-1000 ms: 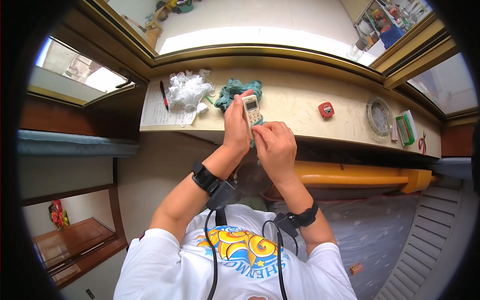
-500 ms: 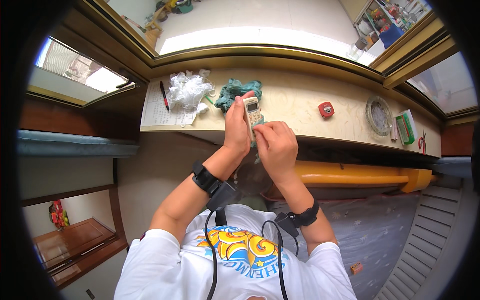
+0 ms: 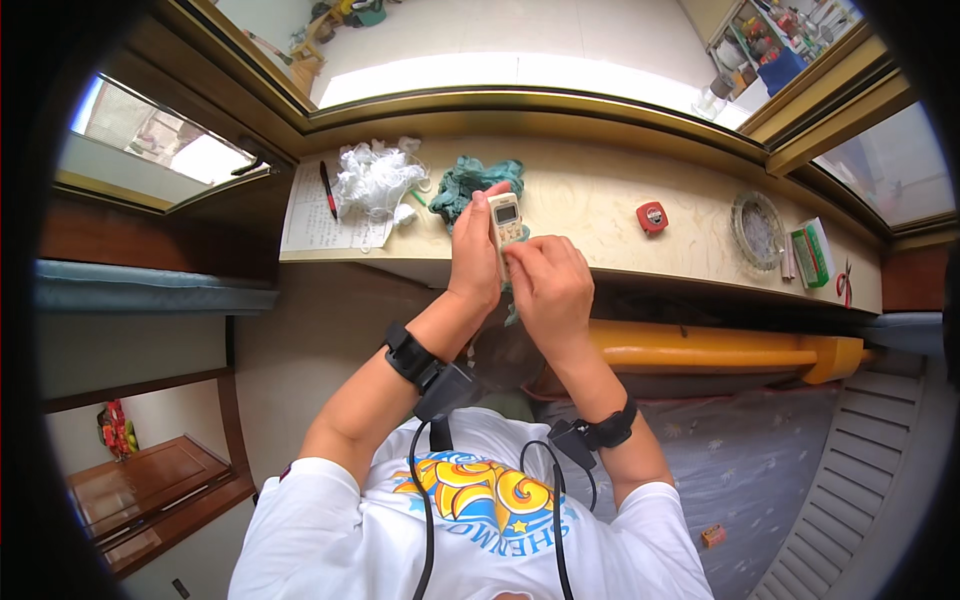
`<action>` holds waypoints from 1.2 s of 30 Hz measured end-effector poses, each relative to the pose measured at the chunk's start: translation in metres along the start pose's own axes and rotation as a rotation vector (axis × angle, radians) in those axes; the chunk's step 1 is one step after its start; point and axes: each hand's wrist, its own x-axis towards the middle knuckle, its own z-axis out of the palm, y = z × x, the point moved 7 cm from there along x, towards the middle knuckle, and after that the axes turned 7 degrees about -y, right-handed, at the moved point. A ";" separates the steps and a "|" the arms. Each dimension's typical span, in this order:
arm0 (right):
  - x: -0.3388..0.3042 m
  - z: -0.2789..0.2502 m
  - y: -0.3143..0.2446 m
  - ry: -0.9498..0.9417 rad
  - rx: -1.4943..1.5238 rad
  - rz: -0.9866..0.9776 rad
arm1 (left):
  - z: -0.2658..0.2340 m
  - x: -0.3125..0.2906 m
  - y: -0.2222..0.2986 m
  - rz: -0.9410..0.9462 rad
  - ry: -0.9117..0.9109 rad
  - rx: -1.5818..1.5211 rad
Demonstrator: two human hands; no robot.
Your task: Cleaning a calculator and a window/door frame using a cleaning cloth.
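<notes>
My left hand (image 3: pixel 474 258) is closed around a small cream-white remote control (image 3: pixel 508 212) with a dark grey display at its top and buttons below. Against the lower part of its button face, my right hand (image 3: pixel 550 285) pinches a piece of thin teal cloth (image 3: pixel 513 316); a bit shows above the fingers and a tail hangs below them. The fingertips hide the lower buttons. Just beyond the left hand, a crumpled heap of teal cloth (image 3: pixel 470 183) lies on the wooden sill.
Left on the sill (image 3: pixel 590 205) are a white string tangle (image 3: pixel 375 185), a pen (image 3: pixel 328 190) and a written sheet (image 3: pixel 310 228). Rightward come a red tape measure (image 3: pixel 652 217), a glass ashtray (image 3: pixel 757 232), a green-white box (image 3: pixel 815 255) and scissors (image 3: pixel 845 285). Window frames border the far side.
My right hand has shifted slightly up along the remote control, and the teal cloth's tail hangs a little differently. My left hand and the remote control stay nearly in place.
</notes>
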 end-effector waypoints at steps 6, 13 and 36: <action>0.003 0.003 -0.008 0.007 0.042 -0.008 | 0.001 0.000 0.001 -0.005 -0.015 -0.037; 0.006 0.001 0.007 0.067 0.065 0.101 | 0.002 0.000 -0.003 0.000 0.003 -0.032; -0.011 -0.005 0.055 -0.012 0.648 0.574 | 0.012 -0.001 -0.003 -0.194 -0.100 -0.258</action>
